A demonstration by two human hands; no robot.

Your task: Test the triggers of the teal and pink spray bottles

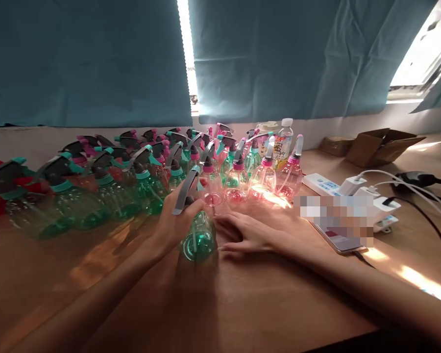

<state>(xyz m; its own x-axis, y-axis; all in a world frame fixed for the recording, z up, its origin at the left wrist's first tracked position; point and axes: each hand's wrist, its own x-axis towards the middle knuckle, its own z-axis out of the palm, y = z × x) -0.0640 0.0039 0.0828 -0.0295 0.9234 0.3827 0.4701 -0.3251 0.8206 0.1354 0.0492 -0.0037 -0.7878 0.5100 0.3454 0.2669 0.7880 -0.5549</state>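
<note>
My left hand [176, 218] is wrapped round the neck of a green spray bottle [199, 239] with a grey trigger head, which stands on the wooden table [220, 304] in front of me. My right hand [248, 234] lies flat on the table just right of that bottle, fingers stretched toward its base and holding nothing. Behind them stand several green spray bottles [113, 196] on the left and several pink spray bottles [264, 179] toward the right.
A drink bottle with a white cap [283, 142] stands behind the pink ones. A white power strip [323, 185] with plugs and cables, a phone [340, 240] and an open cardboard box [380, 146] lie at the right. Teal curtains hang behind.
</note>
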